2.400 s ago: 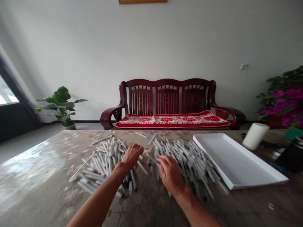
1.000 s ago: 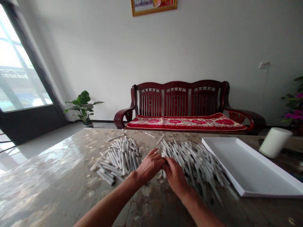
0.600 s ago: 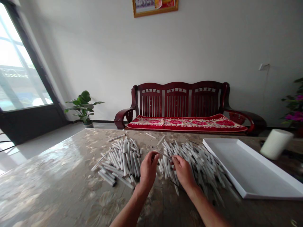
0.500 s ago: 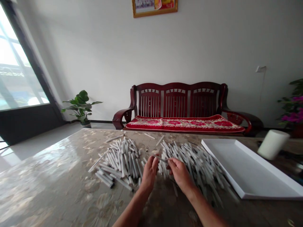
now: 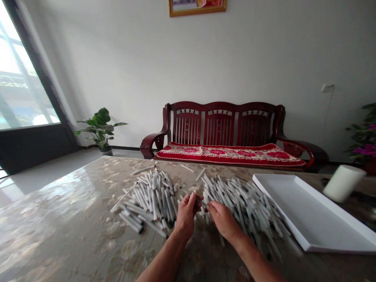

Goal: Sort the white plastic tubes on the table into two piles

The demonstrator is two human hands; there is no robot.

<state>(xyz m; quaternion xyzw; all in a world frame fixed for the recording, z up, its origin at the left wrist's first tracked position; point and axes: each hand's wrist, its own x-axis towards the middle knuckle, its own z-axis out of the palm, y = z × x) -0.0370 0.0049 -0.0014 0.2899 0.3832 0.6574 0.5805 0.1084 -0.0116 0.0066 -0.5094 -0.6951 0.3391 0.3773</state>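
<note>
A slim pen point(image 5: 201, 202) is held between my two hands, low over the table. My left hand point(image 5: 186, 213) is closed around its left end, thumb on top, and the fingers cover that end. My right hand point(image 5: 222, 220) pinches the other end between thumb and fingertips. To the left lies a heap of white and grey pen barrels point(image 5: 154, 196), several with dark ends. A wider, looser heap of similar pens point(image 5: 243, 199) spreads beside and beyond my right hand. Whether the held pen has a cap I cannot tell.
A shallow white tray point(image 5: 277, 213) sits on the patterned table point(image 5: 73, 219) at right, near a white roll point(image 5: 343, 183). A few loose pens point(image 5: 187, 168) lie between and behind the heaps. Beyond the table stands a red wooden bench point(image 5: 220, 129); a potted plant point(image 5: 101, 129) is at left.
My left fingers have closed further over the pen's left end, so less of the pen shows between my hands. Both hands stay in nearly the same place. The view has shifted slightly.
</note>
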